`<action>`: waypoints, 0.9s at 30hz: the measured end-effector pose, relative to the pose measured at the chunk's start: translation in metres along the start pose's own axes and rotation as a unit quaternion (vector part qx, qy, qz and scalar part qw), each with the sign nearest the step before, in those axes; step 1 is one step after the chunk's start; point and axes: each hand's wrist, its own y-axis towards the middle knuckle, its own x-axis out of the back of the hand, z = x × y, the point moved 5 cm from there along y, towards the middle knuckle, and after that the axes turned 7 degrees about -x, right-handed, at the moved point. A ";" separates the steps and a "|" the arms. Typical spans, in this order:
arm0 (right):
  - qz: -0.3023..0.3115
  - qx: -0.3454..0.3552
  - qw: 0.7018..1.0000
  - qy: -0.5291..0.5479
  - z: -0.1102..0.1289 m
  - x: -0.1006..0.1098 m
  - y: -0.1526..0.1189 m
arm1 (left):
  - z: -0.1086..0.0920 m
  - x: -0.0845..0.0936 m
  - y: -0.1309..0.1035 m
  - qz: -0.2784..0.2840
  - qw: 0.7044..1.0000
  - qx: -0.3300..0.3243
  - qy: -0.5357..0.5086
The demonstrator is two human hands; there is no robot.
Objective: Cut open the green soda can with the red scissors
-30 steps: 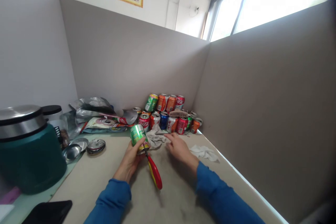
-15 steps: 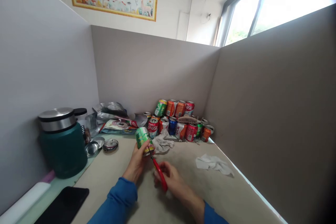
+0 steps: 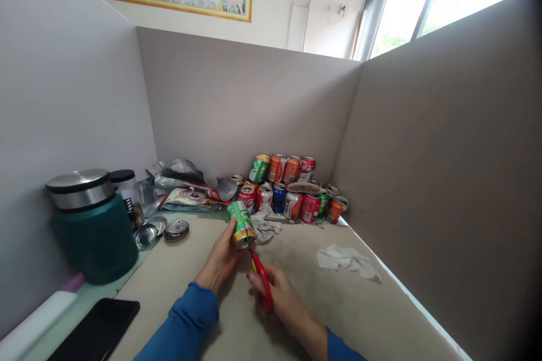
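My left hand (image 3: 223,255) is wrapped around a green and yellow can (image 3: 240,224), which leans with its lower end toward me. Red-handled scissors (image 3: 263,281) are gripped in my right hand (image 3: 282,296), their dark blades touching the can's near end. How deep the blades reach into the can cannot be made out. Just behind the can lies a crumpled whitish cloth (image 3: 266,225).
Stacked cans (image 3: 279,197) stand by the back panel. Flattened can pieces (image 3: 176,229), plastic packages (image 3: 190,200), a teal jar (image 3: 95,237) and a black phone (image 3: 97,330) are on the left. A white tissue (image 3: 348,261) lies at right.
The can has shifted slightly right and turned in my left hand, with the scissors following at its near end. The whole view has tilted down a little.
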 end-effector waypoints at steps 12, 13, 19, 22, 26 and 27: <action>0.028 -0.004 0.999 0.027 -0.001 -0.013 -0.004 | 0.009 -0.005 -0.006 -0.062 0.991 0.064 -0.100; 0.033 -0.005 0.999 0.028 -0.001 -0.014 -0.004 | 0.010 -0.006 -0.006 -0.063 0.990 0.072 -0.101; 0.071 -0.020 0.995 0.060 -0.005 -0.009 -0.004 | 0.015 -0.013 -0.012 -0.071 0.990 0.096 -0.073; 0.083 -0.024 0.995 0.057 -0.012 -0.007 0.000 | 0.017 -0.015 -0.015 -0.053 0.990 0.123 -0.043; 0.084 -0.026 0.995 0.056 -0.021 -0.005 0.007 | 0.015 -0.013 -0.013 -0.048 0.993 0.099 -0.031; 0.083 -0.025 0.994 0.060 -0.022 -0.005 0.009 | 0.015 -0.013 -0.012 -0.048 0.995 0.085 -0.033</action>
